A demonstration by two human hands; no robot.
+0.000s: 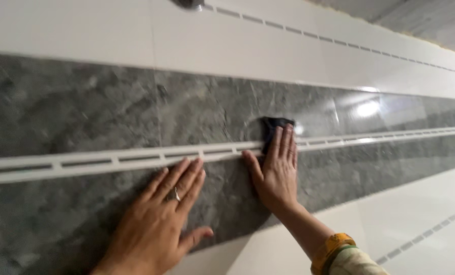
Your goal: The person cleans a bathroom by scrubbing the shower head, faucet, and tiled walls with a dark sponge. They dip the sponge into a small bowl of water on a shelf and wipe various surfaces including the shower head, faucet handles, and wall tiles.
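Observation:
My right hand (pixel 277 172) lies flat on a grey marbled wall tile (pixel 75 107), its fingers pressing a small dark cloth (pixel 273 126) against the tile just above a white patterned border strip (pixel 110 162). My left hand (pixel 159 221) rests flat and open on the grey tile below the strip, fingers spread, a ring on one finger. An orange bangle (pixel 332 249) and a pale sleeve show at my right wrist.
Glossy white tiles (pixel 237 40) run above the grey band, with a second thin patterned strip (pixel 349 45). More white tiles (pixel 416 209) lie below to the right. A bright light reflection (pixel 367 108) shines on the grey tile.

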